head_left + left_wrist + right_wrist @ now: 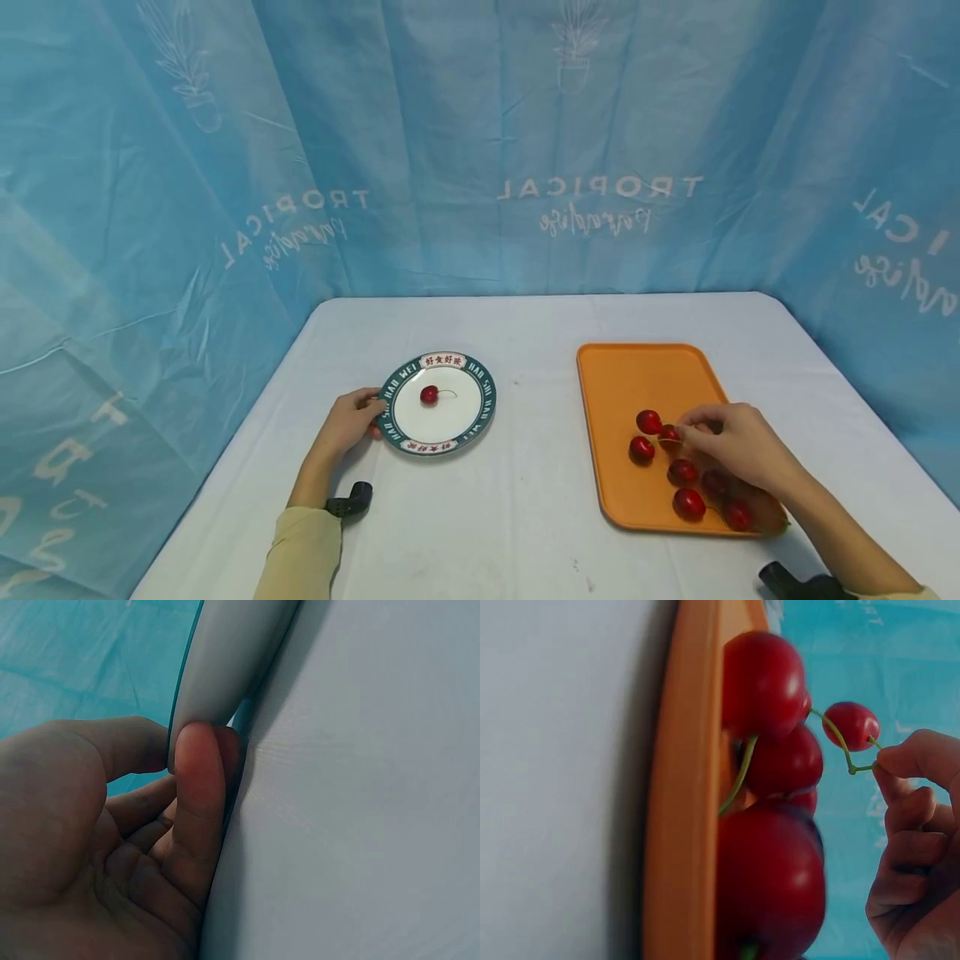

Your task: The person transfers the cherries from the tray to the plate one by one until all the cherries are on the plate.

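Lower right, my right hand (735, 440) pinched a stem (852, 769), cherry (850, 724) just beside it; centre-left, my left hand (351, 421) gripped the plate (442, 423).

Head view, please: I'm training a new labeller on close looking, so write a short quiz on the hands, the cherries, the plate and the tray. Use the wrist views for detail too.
1. Count: how many cherries lie on the plate?
2. Fill in: above the orange tray, the right hand pinches a thin green ____.
3. True or false: the left hand rests inside the orange tray.

Key:
1. One.
2. Stem; the right wrist view shows it between finger and thumb.
3. False; it grips the plate by the rim.
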The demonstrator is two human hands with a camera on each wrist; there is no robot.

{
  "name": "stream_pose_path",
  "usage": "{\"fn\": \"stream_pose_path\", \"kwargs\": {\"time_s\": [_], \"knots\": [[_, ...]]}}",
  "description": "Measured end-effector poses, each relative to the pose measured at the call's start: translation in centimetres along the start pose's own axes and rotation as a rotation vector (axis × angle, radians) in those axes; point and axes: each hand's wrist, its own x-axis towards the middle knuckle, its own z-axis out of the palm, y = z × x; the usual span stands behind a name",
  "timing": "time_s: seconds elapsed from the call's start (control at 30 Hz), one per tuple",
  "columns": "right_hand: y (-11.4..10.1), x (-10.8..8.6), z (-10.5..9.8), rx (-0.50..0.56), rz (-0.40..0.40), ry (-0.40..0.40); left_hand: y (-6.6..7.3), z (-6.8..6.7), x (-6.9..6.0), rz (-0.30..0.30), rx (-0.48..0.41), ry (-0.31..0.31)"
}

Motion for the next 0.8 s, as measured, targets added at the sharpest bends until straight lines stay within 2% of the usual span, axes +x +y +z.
{"fn": "stream_pose_path", "kwargs": {"time_s": [0.13, 0.4, 0.8], "knots": [[-0.5, 0.2, -0.2, 0.002, -0.013, 0.007, 0.1, 0.0, 0.0, -0.007, 0.005, 0.002], [-1.2, 0.4, -0.6, -0.025, -0.074, 0.079, 0.1, 0.3, 0.2, 0.002, 0.002, -0.002], [-3.3, 1.5, -0.3, 0.060, -0.109, 0.086, 0.1, -0.1, -0.2, 0.010, 0.004, 0.002]]}}
